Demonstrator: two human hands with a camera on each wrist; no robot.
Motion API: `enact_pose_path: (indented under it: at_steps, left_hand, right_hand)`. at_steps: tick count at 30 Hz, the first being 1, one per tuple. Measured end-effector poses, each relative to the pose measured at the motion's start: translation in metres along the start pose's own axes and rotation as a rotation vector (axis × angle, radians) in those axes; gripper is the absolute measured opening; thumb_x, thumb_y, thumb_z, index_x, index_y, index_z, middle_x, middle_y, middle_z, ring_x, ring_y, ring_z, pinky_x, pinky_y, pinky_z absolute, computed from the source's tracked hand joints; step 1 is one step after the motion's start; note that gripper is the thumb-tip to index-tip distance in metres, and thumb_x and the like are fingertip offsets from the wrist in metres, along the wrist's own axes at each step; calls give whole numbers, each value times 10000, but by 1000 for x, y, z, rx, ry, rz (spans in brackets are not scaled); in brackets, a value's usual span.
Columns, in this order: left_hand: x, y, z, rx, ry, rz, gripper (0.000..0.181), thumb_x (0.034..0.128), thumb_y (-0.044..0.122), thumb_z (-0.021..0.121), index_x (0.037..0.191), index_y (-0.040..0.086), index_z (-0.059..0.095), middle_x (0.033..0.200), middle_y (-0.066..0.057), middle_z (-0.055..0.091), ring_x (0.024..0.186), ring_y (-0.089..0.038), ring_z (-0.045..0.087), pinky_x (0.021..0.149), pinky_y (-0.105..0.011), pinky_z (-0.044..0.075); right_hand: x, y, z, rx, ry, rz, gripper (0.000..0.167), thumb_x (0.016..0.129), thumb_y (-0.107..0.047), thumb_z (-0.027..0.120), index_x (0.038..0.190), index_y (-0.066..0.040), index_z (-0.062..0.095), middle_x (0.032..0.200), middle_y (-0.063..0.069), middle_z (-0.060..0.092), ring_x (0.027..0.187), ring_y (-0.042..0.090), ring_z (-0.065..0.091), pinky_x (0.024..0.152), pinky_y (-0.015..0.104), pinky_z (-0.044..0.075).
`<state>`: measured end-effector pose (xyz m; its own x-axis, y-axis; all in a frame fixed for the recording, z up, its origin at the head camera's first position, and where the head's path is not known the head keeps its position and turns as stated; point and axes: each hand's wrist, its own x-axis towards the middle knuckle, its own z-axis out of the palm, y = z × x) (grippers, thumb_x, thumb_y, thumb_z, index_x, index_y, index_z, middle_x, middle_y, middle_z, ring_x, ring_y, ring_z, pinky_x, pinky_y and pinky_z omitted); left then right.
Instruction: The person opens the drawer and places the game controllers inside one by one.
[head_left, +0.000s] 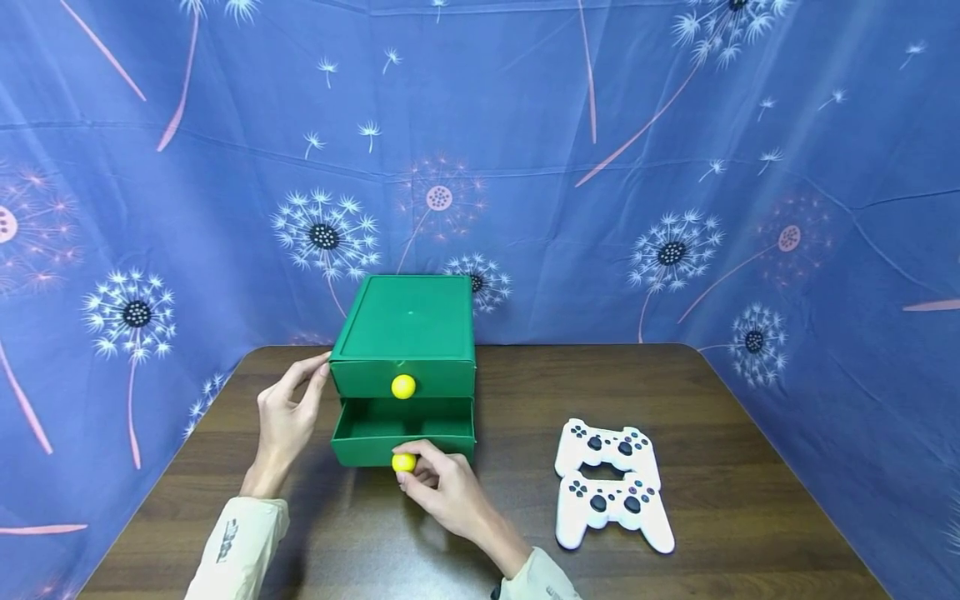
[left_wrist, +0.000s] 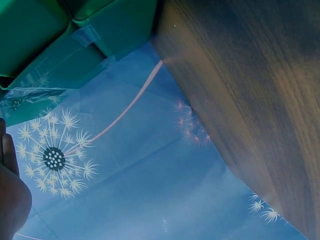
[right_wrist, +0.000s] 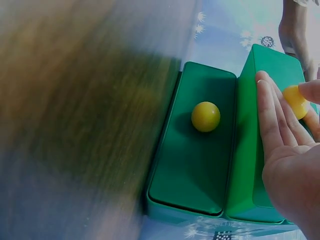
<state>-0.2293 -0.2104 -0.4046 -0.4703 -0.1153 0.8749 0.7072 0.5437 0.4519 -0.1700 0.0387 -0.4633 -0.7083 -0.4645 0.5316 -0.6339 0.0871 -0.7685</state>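
Observation:
A green two-drawer box (head_left: 408, 321) stands on the table, with a round yellow knob on each drawer front. Its lower drawer (head_left: 360, 450) is pulled partway out, while the upper drawer (head_left: 360, 380) sits closed. My right hand (head_left: 450, 492) pinches the lower yellow knob (right_wrist: 296, 101) between thumb and index finger; the other fingers lie along the drawer front. Above it, the upper yellow knob (head_left: 403, 387) is untouched. At the box's upper left front corner, my left hand (head_left: 288, 412) touches the side with extended fingertips. Only part of that hand shows in the left wrist view.
Two white game controllers (head_left: 617, 508) lie one in front of the other to the right of the box. The brown wooden table (head_left: 720, 442) meets a blue dandelion-print cloth (head_left: 555, 250) behind and at both sides.

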Motion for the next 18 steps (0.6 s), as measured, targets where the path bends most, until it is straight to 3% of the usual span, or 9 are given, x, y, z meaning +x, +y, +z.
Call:
enact_pose_path:
  at_steps: [12,18]
  left_hand:
    - [0,0,0,-12,-19,-1,264,905,-167,691,1132,-46,750,1070,-174,764,1020,58,645,879,-143,500]
    - [0,1,0,6,3,3,278,871,-215,688,1101,-72,745,1031,-210,759,998,81,630,861,-133,493]
  right_hand:
    - [-3,-1,1,-16,1,-14,284,989,-19,690,1260,-82,637,861,46,717,764,5,657,688,213,593]
    - [-5,-4,1,-7,-10,6,286,993,-28,687,1268,-88,636,876,56,727,784,8,667,697,215,594]
